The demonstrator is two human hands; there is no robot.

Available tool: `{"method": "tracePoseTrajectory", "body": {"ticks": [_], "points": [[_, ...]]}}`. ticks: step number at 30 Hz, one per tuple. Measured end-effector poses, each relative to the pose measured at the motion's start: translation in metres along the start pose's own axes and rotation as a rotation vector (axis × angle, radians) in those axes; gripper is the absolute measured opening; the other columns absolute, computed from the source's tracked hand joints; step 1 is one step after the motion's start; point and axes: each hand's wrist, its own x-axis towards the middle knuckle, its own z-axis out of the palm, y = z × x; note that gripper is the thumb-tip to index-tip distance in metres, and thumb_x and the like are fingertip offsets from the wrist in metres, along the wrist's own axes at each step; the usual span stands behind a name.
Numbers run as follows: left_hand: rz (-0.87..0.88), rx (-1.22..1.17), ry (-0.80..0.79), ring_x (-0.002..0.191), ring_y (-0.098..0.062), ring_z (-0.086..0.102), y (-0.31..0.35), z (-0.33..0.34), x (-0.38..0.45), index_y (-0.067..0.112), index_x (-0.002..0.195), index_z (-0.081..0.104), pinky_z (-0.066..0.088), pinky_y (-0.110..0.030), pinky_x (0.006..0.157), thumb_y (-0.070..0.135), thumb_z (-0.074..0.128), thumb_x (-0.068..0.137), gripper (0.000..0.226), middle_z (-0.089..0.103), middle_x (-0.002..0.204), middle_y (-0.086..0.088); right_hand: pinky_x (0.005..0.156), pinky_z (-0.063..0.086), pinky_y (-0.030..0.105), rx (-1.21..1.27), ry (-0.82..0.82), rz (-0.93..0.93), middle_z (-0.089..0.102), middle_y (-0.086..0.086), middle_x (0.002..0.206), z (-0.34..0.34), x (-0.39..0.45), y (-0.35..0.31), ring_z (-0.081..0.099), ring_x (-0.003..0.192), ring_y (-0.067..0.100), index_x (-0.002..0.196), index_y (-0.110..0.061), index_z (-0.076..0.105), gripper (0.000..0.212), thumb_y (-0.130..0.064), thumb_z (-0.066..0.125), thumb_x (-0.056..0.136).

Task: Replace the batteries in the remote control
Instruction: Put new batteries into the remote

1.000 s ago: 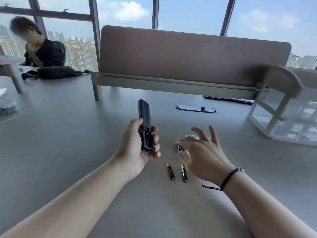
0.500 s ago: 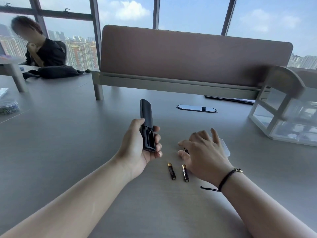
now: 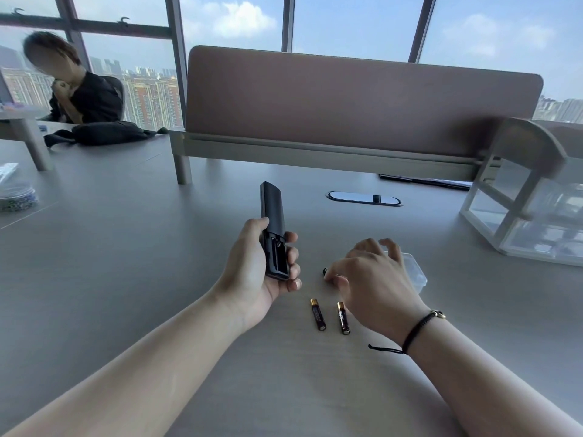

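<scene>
Remote control upright in left hand, gripped, battery bay open and bare. Two batteries lie side by side on the bench. Right hand pinches a third battery, mostly hidden; clear plastic case half-covered behind it.

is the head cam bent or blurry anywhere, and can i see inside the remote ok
Head view: wide-angle bend curves the brown desk divider and window frames; the clear plastic organiser at right is smeared; the black remote control's open compartment in the left hand is sharp but dark.
</scene>
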Motion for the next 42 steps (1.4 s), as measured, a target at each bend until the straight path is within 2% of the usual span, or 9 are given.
{"method": "tracePoseTrajectory", "body": {"ticks": [4, 7, 11, 27, 32, 34, 37, 39, 42], "points": [[0.0, 0.011, -0.003, 0.048, -0.023, 0.041, 0.0, 0.001, 0.0, 0.008, 0.088, 0.058, 0.035, -0.031, 0.052, 0.041, 0.036, 0.096, 0.041, 0.048, 0.063, -0.008, 0.085, 0.033, 0.034, 0.094, 0.031, -0.02, 0.073, -0.009, 0.088, 0.0, 0.001, 0.0, 0.049, 0.106, 0.019, 0.097, -0.035, 0.07, 0.016, -0.028, 0.059, 0.089], [-0.002, 0.016, -0.004, 0.048, -0.023, 0.041, -0.001, 0.001, 0.0, 0.008, 0.087, 0.058, 0.034, -0.031, 0.052, 0.041, 0.035, 0.096, 0.041, 0.048, 0.062, -0.008, 0.079, 0.039, 0.028, 0.141, -0.032, 0.004, 0.071, -0.008, 0.091, -0.003, 0.001, -0.001, 0.048, 0.109, 0.016, 0.105, -0.034, 0.067, 0.018, -0.029, 0.059, 0.09], [-0.001, 0.025, -0.001, 0.048, -0.023, 0.042, -0.001, 0.001, 0.0, 0.008, 0.088, 0.058, 0.035, -0.031, 0.052, 0.041, 0.036, 0.096, 0.041, 0.048, 0.062, -0.008, 0.081, 0.05, 0.033, 0.197, -0.073, 0.053, 0.066, -0.004, 0.092, -0.008, 0.0, -0.001, 0.053, 0.109, 0.015, 0.11, -0.03, 0.067, 0.02, -0.03, 0.062, 0.091], [-0.007, 0.018, -0.013, 0.049, -0.022, 0.042, 0.0, 0.001, -0.002, 0.008, 0.092, 0.057, 0.035, -0.032, 0.052, 0.042, 0.035, 0.097, 0.041, 0.049, 0.062, -0.008, 0.081, 0.051, 0.034, 0.223, -0.071, 0.086, 0.066, 0.003, 0.099, -0.018, -0.004, -0.008, 0.06, 0.1, 0.022, 0.109, -0.03, 0.071, 0.022, -0.029, 0.063, 0.089], [-0.005, 0.027, 0.002, 0.049, -0.023, 0.042, 0.0, 0.001, -0.002, 0.007, 0.094, 0.058, 0.036, -0.031, 0.05, 0.042, 0.035, 0.097, 0.042, 0.049, 0.062, -0.007, 0.066, 0.035, 0.028, 0.262, 0.083, 0.095, 0.072, -0.001, 0.092, -0.026, -0.003, -0.008, 0.063, 0.094, 0.021, 0.104, -0.027, 0.072, 0.016, -0.031, 0.061, 0.093], [-0.007, 0.024, 0.008, 0.049, -0.024, 0.042, 0.0, 0.001, -0.002, 0.007, 0.095, 0.057, 0.035, -0.031, 0.05, 0.044, 0.037, 0.097, 0.043, 0.049, 0.062, -0.007, 0.058, 0.031, 0.017, 0.367, 0.151, 0.124, 0.075, -0.009, 0.092, -0.028, -0.003, -0.008, 0.066, 0.089, 0.012, 0.103, -0.027, 0.073, 0.014, -0.028, 0.066, 0.091], [-0.013, 0.052, -0.001, 0.051, -0.023, 0.044, -0.002, 0.002, -0.003, 0.008, 0.096, 0.059, 0.036, -0.03, 0.048, 0.055, 0.047, 0.095, 0.048, 0.05, 0.062, -0.007, 0.06, 0.04, -0.001, 0.765, 0.206, 0.247, 0.078, -0.01, 0.082, -0.031, -0.004, -0.012, 0.068, 0.083, 0.001, 0.093, -0.021, 0.077, 0.011, -0.014, 0.075, 0.085], [-0.004, 0.107, -0.018, 0.052, -0.023, 0.047, -0.003, 0.002, -0.004, 0.01, 0.095, 0.06, 0.039, -0.029, 0.047, 0.053, 0.06, 0.09, 0.043, 0.052, 0.064, -0.006, 0.062, 0.049, 0.005, 1.059, 0.185, 0.292, 0.079, 0.0, 0.074, -0.031, -0.005, -0.016, 0.072, 0.07, 0.011, 0.084, -0.02, 0.076, 0.015, -0.005, 0.076, 0.083], [0.027, 0.186, -0.036, 0.052, -0.021, 0.051, -0.005, 0.005, -0.005, 0.011, 0.088, 0.061, 0.042, -0.029, 0.046, 0.03, 0.069, 0.089, 0.021, 0.054, 0.066, -0.006, 0.066, 0.062, 0.029, 1.293, 0.15, 0.304, 0.078, 0.005, 0.073, -0.028, -0.007, -0.022, 0.074, 0.065, 0.022, 0.083, -0.017, 0.075, 0.019, 0.002, 0.075, 0.082]]}}
